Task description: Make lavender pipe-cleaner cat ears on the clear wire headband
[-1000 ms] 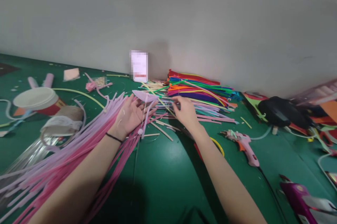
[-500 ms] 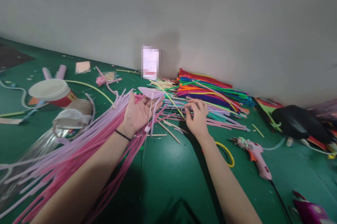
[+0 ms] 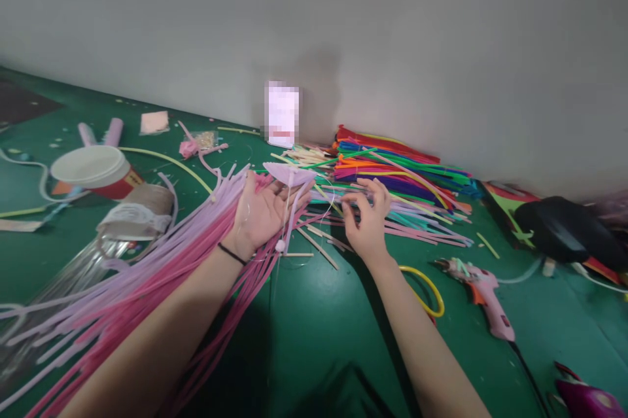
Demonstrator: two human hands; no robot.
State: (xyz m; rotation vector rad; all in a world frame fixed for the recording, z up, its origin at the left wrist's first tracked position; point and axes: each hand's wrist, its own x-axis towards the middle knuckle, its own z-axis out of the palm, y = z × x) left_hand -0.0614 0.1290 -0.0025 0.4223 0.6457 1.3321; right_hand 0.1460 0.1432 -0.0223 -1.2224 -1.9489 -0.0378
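Note:
My left hand [image 3: 262, 209] is turned palm up. Its bent fingers hold a lilac pipe-cleaner piece [image 3: 289, 174], leaf-shaped at the top, with a strand and a small white bead [image 3: 280, 246] hanging below. Clear thread loops around the palm and this piece. My right hand [image 3: 367, 214] is a short way to the right, thumb and index fingertips pinched close together. Whatever sits between them is too fine to make out, though a thin thread curves close by. Beneath my left hand and forearm spread long pink and lilac pipe cleaners [image 3: 161, 274].
Multicoloured pipe cleaners [image 3: 397, 166] lie in a pile by the wall. A lit, blurred-out screen [image 3: 282, 114] leans there. To the right are a pink glue gun [image 3: 490, 303], a yellow ring [image 3: 436, 287] and a black object [image 3: 554, 228]. A white-lidded tub [image 3: 88, 166] stands left.
The view has shifted slightly. My left hand still holds the lilac piece, and my right hand stays beside it with its fingers slightly more raised.

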